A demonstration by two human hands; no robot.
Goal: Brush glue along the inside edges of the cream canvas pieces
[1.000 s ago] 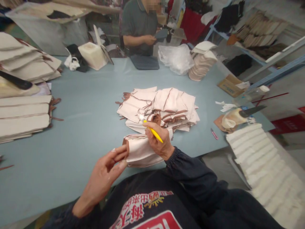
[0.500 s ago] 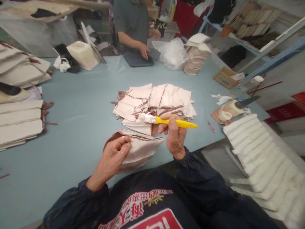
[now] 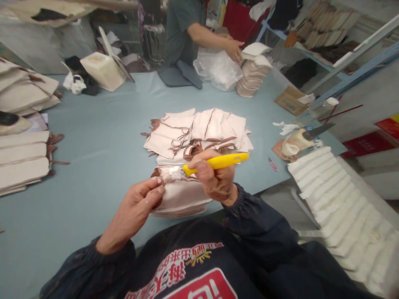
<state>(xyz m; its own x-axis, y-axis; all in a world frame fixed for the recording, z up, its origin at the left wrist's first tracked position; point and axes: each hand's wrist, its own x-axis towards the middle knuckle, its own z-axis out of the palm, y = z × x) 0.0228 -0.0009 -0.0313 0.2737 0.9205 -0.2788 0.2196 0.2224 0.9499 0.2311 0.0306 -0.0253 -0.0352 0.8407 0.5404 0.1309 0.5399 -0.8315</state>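
Since the earlier frame, your yellow brush has come down and left, bringing its white-coated bristles to the upper edge of the near bundle, and the other person's hand has moved from the dark pad toward the far stack. Taking the near bundle as your clock centre, it lies on the table right in front of you; your left hand pinches its 10 o'clock corner between thumb and fingers, just beside the bristles. Your right hand has its fingers closed around the brush handle, over the bundle's 1 o'clock side. At 3 o'clock sits a row of overlapping cream pieces, with a small red cutter between 2 and 3. The loose pile of pale, brown-edged pieces spreads just beyond, from 12 to 1 o'clock. More cream pieces lie toward 9 to 10, and a cardboard box sits at 2. Farthest out, a pale block-shaped container stands at 11, the dark pad lies near 12, and a clear plastic bag rests beside the far stack, toward 1.
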